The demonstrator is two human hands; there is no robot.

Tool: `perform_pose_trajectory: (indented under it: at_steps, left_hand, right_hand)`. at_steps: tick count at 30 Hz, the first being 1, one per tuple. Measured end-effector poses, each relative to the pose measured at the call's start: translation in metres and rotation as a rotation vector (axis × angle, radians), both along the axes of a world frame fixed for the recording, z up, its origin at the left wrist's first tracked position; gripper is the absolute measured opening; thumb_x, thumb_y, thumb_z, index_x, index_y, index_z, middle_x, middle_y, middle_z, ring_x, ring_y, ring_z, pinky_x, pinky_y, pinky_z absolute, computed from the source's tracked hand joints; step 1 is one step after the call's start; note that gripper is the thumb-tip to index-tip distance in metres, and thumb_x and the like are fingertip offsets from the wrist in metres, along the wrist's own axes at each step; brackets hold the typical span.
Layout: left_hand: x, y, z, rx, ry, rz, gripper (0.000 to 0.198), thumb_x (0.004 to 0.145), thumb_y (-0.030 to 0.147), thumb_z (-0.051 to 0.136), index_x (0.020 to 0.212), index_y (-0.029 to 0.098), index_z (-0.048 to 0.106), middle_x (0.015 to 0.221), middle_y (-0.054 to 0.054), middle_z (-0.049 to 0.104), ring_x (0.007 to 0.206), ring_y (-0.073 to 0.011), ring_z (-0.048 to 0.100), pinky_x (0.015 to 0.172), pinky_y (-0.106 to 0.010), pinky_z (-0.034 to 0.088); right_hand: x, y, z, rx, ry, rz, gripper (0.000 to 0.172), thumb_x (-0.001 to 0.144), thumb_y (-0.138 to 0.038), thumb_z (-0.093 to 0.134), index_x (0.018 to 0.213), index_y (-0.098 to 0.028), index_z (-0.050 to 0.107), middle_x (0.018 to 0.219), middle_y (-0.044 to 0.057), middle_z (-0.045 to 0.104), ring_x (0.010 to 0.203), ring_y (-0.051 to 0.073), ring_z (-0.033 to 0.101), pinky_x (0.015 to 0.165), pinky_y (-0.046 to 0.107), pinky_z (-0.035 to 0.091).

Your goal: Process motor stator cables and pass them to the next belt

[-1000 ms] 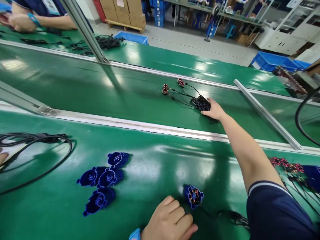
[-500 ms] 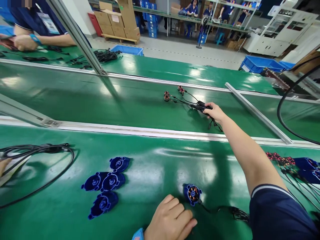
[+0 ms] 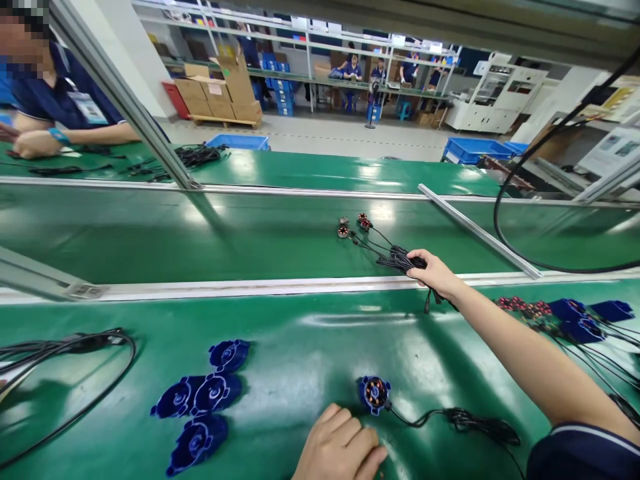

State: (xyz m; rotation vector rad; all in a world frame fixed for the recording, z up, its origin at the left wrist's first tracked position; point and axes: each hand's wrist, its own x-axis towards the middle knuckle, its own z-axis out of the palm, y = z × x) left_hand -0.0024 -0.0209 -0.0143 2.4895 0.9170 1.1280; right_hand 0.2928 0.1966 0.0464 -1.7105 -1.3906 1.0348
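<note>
My right hand (image 3: 431, 272) grips a bundle of black cables (image 3: 397, 259) over the white rail at the near side of the green belt. Small copper-wound motor stators (image 3: 364, 222) hang from the far ends of these cables. My left hand (image 3: 343, 445) rests on the near table with its fingers curled; its palm side is hidden and nothing shows in it. Just beyond it lies a blue plastic housing (image 3: 367, 399) with a stator (image 3: 376, 392) seated in it. From this housing a black cable (image 3: 475, 423) runs right into a coiled bundle.
Several blue housings (image 3: 213, 393) lie on the left of the table, near a thick black cable (image 3: 134, 347). More stators (image 3: 523, 308) and blue housings (image 3: 583, 330) lie to the right. A metal bar (image 3: 480, 230) crosses the belt. A co-worker's hand (image 3: 33, 143) is at upper left.
My right hand has drawn the cables and stators back toward me, from over the belt to its near rail. The view has tilted up and turned right. My left hand keeps its pose.
</note>
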Motion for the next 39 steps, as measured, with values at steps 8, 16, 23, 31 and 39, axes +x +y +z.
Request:
perform_pose_trajectory:
  at_steps: [8, 16, 23, 31, 39]
  left_hand:
    - [-0.002, -0.006, 0.005, -0.090, 0.001, -0.060, 0.023, 0.103, 0.025, 0.047, 0.082, 0.019, 0.053, 0.069, 0.002, 0.057, 0.061, -0.0150, 0.048, 0.064, -0.031, 0.033]
    - [-0.002, -0.005, 0.007, -0.121, 0.003, -0.091, 0.022, 0.104, 0.027, 0.046, 0.084, 0.020, 0.053, 0.070, 0.003, 0.058, 0.061, -0.0149, 0.049, 0.064, -0.031, 0.034]
    - [-0.009, 0.001, -0.005, -0.067, 0.087, -0.024, 0.024, 0.104, 0.029, 0.045, 0.083, 0.021, 0.053, 0.066, 0.003, 0.056, 0.060, -0.0148, 0.052, 0.062, -0.030, 0.037]
    - [-0.007, -0.001, -0.002, -0.106, 0.113, 0.003, 0.031, 0.105, 0.032, 0.039, 0.081, 0.021, 0.053, 0.067, 0.001, 0.055, 0.061, -0.0158, 0.052, 0.063, -0.031, 0.037]
    - [-0.006, -0.005, 0.006, -0.175, 0.108, -0.006, 0.029, 0.105, 0.034, 0.042, 0.082, 0.020, 0.056, 0.069, 0.000, 0.055, 0.064, -0.0167, 0.050, 0.063, -0.033, 0.036]
  right_hand:
    - [0.055, -0.093, -0.013, -0.076, 0.007, 0.006, 0.057, 0.065, -0.039, 0.071, 0.115, -0.021, 0.050, 0.081, -0.003, 0.061, 0.053, 0.010, 0.050, 0.051, 0.025, 0.044]
    - [0.060, -0.055, -0.004, 0.246, -0.666, 0.202, 0.076, 0.081, -0.069, 0.063, 0.142, -0.026, 0.046, 0.140, 0.013, 0.050, 0.135, 0.031, 0.044, 0.112, 0.049, 0.038]
    - [-0.042, 0.091, -0.017, -0.048, -0.938, 0.128, 0.101, 0.074, -0.086, 0.056, 0.156, -0.034, 0.030, 0.162, 0.016, 0.019, 0.137, 0.047, 0.037, 0.102, 0.058, 0.043]
    - [-0.081, 0.086, -0.045, 0.138, -0.990, 0.143, 0.040, 0.101, -0.044, 0.045, 0.131, -0.021, 0.055, 0.139, 0.015, 0.048, 0.123, 0.037, 0.045, 0.092, 0.047, 0.050]
    - [-0.119, 0.022, -0.021, 0.345, -0.827, 0.461, 0.035, 0.097, -0.047, 0.056, 0.122, -0.022, 0.061, 0.135, 0.010, 0.051, 0.110, 0.022, 0.057, 0.103, 0.036, 0.046]
